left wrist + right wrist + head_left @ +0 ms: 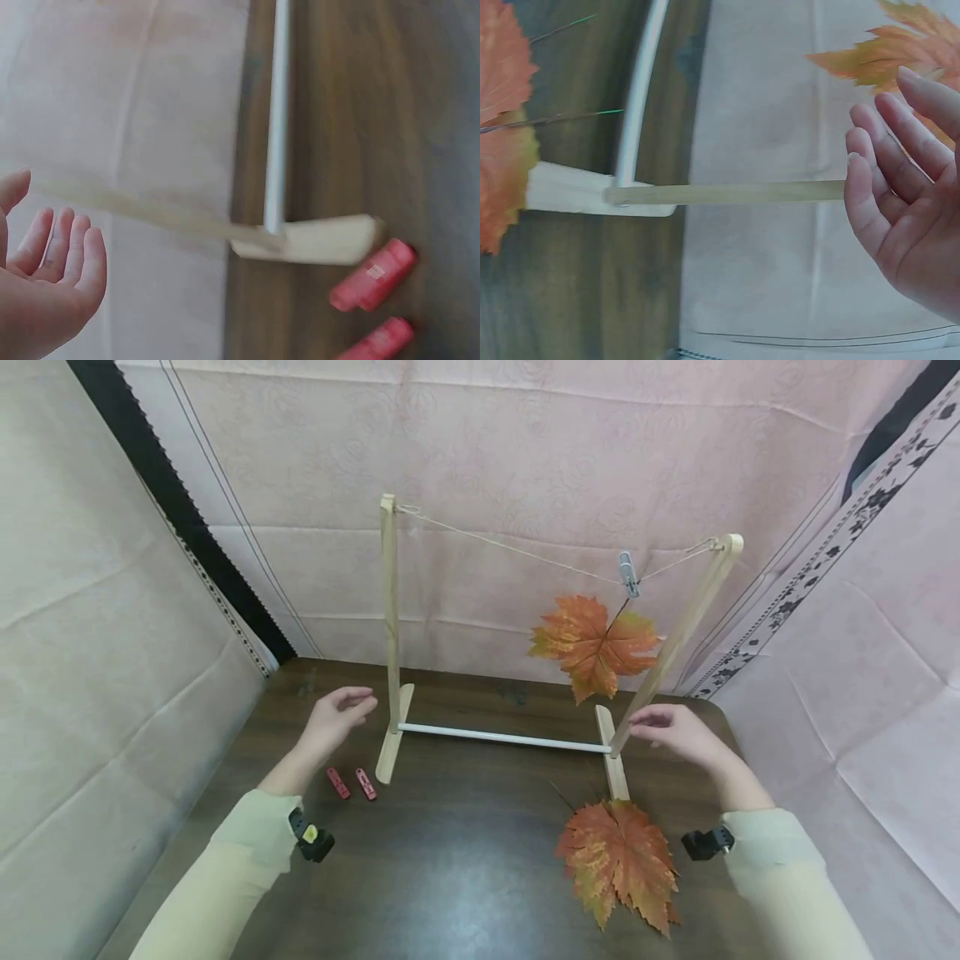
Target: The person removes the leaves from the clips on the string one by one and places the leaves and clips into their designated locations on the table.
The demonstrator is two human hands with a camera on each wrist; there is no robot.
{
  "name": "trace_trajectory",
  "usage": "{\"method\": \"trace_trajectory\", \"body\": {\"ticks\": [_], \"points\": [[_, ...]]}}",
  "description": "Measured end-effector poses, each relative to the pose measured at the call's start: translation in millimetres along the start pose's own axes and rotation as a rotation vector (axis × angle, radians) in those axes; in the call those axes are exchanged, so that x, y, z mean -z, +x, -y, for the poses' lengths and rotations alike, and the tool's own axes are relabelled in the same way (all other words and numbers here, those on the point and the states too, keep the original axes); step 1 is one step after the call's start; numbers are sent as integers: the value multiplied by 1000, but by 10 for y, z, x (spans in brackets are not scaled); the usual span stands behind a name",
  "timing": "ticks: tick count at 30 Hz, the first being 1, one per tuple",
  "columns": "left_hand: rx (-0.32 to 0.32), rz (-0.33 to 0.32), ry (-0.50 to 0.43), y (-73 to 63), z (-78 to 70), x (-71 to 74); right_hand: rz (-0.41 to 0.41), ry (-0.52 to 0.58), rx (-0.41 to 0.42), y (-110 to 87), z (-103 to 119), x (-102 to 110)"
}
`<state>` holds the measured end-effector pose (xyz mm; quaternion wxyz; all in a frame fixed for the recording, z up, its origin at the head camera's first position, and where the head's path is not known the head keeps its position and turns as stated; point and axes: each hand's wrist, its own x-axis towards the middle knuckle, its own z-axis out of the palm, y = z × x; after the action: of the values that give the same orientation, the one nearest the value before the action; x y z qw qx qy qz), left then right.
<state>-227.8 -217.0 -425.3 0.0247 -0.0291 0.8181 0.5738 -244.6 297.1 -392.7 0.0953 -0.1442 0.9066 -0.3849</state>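
My left hand (337,718) hovers left of the wooden rack's left post (391,610), its fingers loosely bent around nothing. Beside the right post (678,643) is my right hand (675,733), also holding nothing; whether it touches the post I cannot tell. A string (510,545) runs between the post tops. On it a pale blue clothespin (628,575) grips the stem of an orange maple leaf (596,645). More leaves (621,860) lie overlapped on the table at the front right. Two red clothespins (375,276) lie below my left hand, near the rack's left foot.
A white rod (502,737) joins the rack's two feet, low over the dark wooden table (450,843). Pale cloth (487,452) hangs behind and at both sides. The right foot (615,768) reaches toward the leaves on the table.
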Motion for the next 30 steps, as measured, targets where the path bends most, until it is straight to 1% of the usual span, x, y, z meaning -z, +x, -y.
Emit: {"method": "trace_trajectory", "body": {"ticks": [5,7,12,16,19,22,27,30], "points": [[-69,46,-24,61,-311,-125,-64,-7,-33,-33,191,124],[-91,64,-37,81,-418,-165,-87,4,-33,-40,256,169],[-123,108,-64,124,-638,-259,-149,58,-9,-27,365,266],[-147,130,-69,149,-815,-339,-209,84,1,-17,485,347],[-172,136,-54,156,-969,-402,-256,93,-13,-11,589,397],[-203,138,-42,166,-1134,-465,-292,115,-5,3,678,424],[-258,130,-29,196,-1420,-583,-345,185,56,32,796,440],[-288,141,-47,213,-1593,-668,-384,239,80,54,849,445]]}}
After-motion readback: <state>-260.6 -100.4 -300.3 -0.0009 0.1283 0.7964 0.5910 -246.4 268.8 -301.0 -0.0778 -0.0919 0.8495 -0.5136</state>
